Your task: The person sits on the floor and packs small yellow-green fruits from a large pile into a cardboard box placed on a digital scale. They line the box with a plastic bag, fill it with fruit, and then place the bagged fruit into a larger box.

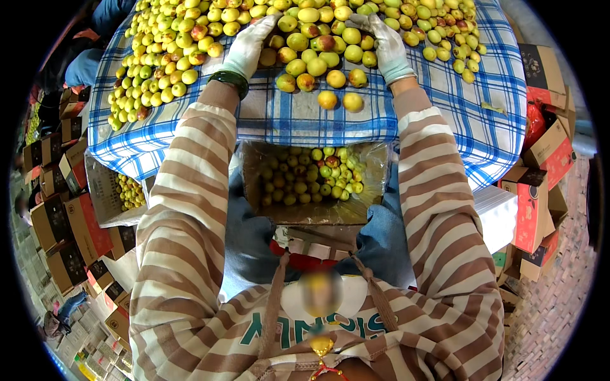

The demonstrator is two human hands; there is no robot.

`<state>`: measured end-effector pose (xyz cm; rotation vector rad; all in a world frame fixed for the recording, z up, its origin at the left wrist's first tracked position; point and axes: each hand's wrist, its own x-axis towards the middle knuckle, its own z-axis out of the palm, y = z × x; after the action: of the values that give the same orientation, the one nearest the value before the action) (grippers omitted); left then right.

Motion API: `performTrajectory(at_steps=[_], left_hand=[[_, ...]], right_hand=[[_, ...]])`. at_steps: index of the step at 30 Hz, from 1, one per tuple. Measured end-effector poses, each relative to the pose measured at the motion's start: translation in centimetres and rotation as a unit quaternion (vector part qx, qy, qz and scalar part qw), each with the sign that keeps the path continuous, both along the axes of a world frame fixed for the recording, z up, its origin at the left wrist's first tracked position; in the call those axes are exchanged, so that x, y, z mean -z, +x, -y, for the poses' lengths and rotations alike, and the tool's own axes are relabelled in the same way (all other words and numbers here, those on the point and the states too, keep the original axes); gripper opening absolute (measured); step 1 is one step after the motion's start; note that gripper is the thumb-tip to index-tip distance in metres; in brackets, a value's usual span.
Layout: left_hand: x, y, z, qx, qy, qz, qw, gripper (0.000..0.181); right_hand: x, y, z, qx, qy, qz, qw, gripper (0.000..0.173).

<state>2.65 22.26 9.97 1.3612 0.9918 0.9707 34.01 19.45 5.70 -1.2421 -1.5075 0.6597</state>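
Note:
Both of my hands wear thin white gloves and reach onto a table with a blue-and-white checked cloth [314,125]. My left hand [250,45] curves along the left side of a cluster of yellow-green jujubes [316,66], some blushed red-brown. On the cluster's right side, my right hand [386,45] is cupped inward, its fingertips among the fruit. Neither hand is closed around a fruit. A few loose jujubes [352,102] lie nearer the table's front edge. Below that edge, between my knees, an open carton [321,218] lined with clear plastic holds more jujubes.
More jujubes spread over the table's left [164,71] and right [441,31]. A white crate [102,200] with fruit stands below left. Cardboard cartons are stacked at left [88,228] and right [533,205]. Another person's denim-clad leg [85,66] shows at upper left.

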Motion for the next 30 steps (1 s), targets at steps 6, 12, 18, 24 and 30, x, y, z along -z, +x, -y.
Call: performTrajectory(at_steps=[6,12,18,24,30], left_hand=[[-5.0,-2.5,1.8,-0.004,0.213,-0.380,0.900,0.053],[-0.7,-8.9,8.8,-0.139,0.194,-0.370,0.898,0.047],[0.2,-3.9,8.1,-0.084,0.288,-0.385,0.873,0.047],[-2.3,-6.2,8.7,-0.131,0.381,-0.523,0.752,0.048],[0.0,-8.0,9.9,-0.126,0.333,-0.513,0.781,0.045]], right_hand=[[0.5,0.5,0.2,-0.015,0.018,-0.002,1.000,0.041],[-1.5,-2.6,0.3,-0.109,-0.070,-0.196,0.972,0.036],[-1.4,-4.0,0.9,-0.100,-0.025,-0.092,0.990,0.028],[0.8,-2.7,0.4,-0.181,-0.010,-0.201,0.963,0.044],[-0.2,-4.4,0.8,-0.136,-0.072,-0.235,0.960,0.050]])
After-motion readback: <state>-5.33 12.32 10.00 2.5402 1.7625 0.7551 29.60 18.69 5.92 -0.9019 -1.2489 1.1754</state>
